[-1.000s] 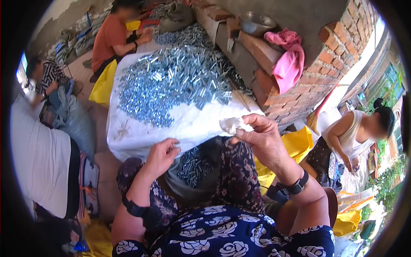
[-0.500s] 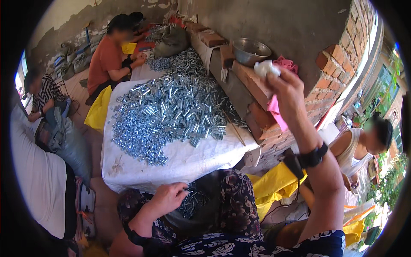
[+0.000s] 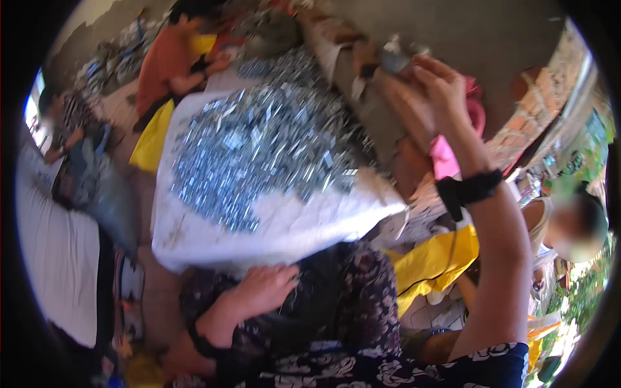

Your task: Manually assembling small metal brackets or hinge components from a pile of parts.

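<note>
My left hand is over my lap, its fingers bent and together beside a dark bag. What those fingers hold, if anything, is hidden. At the upper right my right hand reaches up to a metal bowl on the brick ledge. Its fingertips are blurred near the bowl's rim, and I cannot make out whether they hold anything. A small white thing shows at the bowl, apart from my fingers. Ahead of me, a large heap of shiny metal tubes and small metal pieces covers much of the white-sheeted table.
A person in an orange top works at the table's far left. Another person sits at the left by a grey sack. Pink cloth hangs from the ledge. Yellow cloth lies right of my knees; a third person is farther right.
The view has shifted and blurred. The white thing that was between my right fingers now appears at the bowl, away from them. My left hand stays over my lap.
</note>
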The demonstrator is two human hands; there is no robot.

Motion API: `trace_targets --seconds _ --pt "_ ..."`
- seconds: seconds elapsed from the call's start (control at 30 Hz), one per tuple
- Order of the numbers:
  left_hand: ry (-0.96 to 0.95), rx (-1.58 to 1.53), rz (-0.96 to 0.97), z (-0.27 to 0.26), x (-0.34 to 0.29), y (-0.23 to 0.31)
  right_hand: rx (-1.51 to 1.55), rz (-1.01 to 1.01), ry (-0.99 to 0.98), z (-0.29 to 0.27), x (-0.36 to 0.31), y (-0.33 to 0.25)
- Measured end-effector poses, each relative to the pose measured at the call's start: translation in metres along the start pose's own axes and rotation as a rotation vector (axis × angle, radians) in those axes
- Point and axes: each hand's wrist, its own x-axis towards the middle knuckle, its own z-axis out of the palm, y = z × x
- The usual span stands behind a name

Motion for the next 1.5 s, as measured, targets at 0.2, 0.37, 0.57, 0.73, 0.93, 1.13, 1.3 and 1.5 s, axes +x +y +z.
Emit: trace_targets --seconds 0.2,0.37,0.57,0.73,0.93,1.13,1.3,1.5 --pt "0.254 -0.141 0.075 -0.015 0.010 0.000 -0.197 0.067 -0.289 0.023 -0.106 0.028" --pt "0.295 -0.307 -0.012 -0.056 0.022 0.007 -0.289 0.130 -0.470 0.044 -0.164 0.103" --pt "0.509 -0.766 -0.244 -0.074 0.057 -0.031 -0.378 0.234 -0.334 0.050 -0.177 0.177" --pt "0.618 -0.361 -0.276 -0.038 0.080 -0.092 -0.778 -0.002 -0.307 0.075 -0.167 0.183" --pt "0.610 -0.156 -0.359 -0.046 0.087 -0.106 -0.975 0.031 -0.319 0.090 -0.159 0.187" --pt "0.667 0.330 -0.128 -0.040 0.099 -0.110 -0.848 0.050 -0.253 0.093 -0.159 0.193" --pt "0.417 0.667 -0.188 -0.032 0.110 -0.119 -0.602 0.140 -0.291 0.105 -0.170 0.185" --pt "0.449 0.715 -0.072 -0.024 0.116 -0.120 -0.113 0.536 -0.336 0.122 -0.186 0.152"
